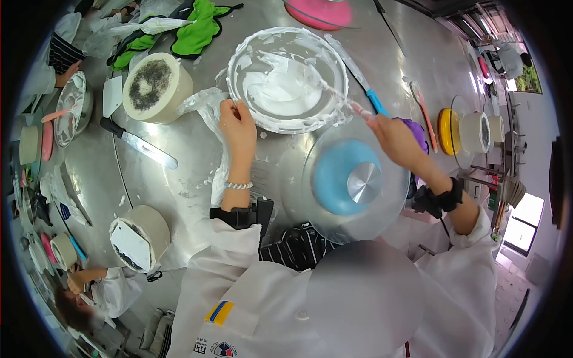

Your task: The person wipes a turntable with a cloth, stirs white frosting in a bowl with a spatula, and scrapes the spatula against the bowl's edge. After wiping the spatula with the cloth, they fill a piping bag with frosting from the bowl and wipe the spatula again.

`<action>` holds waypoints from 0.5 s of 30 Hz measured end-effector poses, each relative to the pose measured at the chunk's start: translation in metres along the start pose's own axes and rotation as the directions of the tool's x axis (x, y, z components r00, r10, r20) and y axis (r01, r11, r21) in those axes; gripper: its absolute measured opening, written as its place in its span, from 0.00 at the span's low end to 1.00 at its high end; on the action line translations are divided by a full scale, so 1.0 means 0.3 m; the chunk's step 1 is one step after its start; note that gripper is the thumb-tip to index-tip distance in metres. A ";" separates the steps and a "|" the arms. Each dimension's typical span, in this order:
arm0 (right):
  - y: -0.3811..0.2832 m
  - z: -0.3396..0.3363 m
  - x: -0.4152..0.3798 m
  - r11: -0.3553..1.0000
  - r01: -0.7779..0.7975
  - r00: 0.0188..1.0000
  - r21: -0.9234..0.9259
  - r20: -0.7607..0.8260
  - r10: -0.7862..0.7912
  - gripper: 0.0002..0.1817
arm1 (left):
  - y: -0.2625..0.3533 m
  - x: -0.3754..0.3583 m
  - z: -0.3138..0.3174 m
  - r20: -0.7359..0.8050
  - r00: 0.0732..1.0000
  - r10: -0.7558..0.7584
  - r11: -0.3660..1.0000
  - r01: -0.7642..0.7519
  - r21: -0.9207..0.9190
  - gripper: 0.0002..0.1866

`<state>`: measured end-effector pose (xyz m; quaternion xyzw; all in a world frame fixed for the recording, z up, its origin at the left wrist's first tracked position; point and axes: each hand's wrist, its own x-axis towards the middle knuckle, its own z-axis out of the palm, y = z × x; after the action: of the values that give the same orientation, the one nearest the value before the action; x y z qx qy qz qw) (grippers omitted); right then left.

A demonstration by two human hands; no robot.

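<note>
A large mixing bowl (239, 104) with cream smeared round its rim stands on the steel table. Thick white cream (277, 83) lies inside it. My left hand (239, 126) is closed at the near left rim, thumb and fingers pinched on the edge. A crumpled clear plastic bag (210, 104) lies beside that hand. In my right hand (397, 143) is the pink handle of a spatula (352, 106); its cream-coated end reaches into the bowl. Below the bowl sits a clear turntable (286, 179) with a blue base (334, 173), partly under my right forearm.
A palette knife with a blue handle (373, 100) rests against the bowl's right. To the left are a round cake form (179, 83), a black-handled palette knife (146, 149) and another form (156, 230). Green cloth (200, 30) lies behind. Other people work at left.
</note>
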<state>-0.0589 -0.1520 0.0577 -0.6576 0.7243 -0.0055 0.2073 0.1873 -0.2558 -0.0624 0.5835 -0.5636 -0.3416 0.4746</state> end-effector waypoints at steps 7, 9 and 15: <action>0.044 -0.173 0.117 0.974 0.147 0.968 -0.174 0.228 -0.105 0.15 | 0.001 0.009 -0.004 0.036 0.997 -0.071 0.996 0.072 -0.048 0.08; 0.042 -0.142 0.142 0.835 0.218 0.976 -0.505 0.120 -0.182 0.14 | 0.007 0.003 0.002 0.018 0.997 -0.078 0.996 0.079 -0.052 0.08; -0.010 -0.121 0.237 0.772 0.089 0.996 -0.630 0.045 -0.077 0.07 | -0.029 0.038 0.025 -0.108 0.994 0.024 0.997 -0.032 -0.073 0.09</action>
<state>-0.0709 -0.2300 0.0709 -0.7203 0.6528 0.2336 -0.0193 0.1847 -0.2690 -0.0713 0.5749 -0.5320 -0.3241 0.5305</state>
